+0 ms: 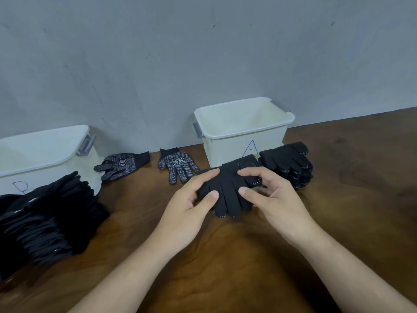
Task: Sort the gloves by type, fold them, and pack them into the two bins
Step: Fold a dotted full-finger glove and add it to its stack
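Both the left hand (191, 206) and right hand (278, 199) are pinching the black dotted glove (228, 190) with curled fingers (209, 173) over the counter (361, 199), just in front of bin A (225, 150).

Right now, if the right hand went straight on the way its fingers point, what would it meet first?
Probably the left hand: the right hand points leftward across the black glove both hold, and the left fingertips lie just ahead. Depth is hard to judge.

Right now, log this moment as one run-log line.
left hand: grips glove | right hand: grips same glove | glove: in front of bin A | stack: beside bin A | pile: before bin B | step: folding
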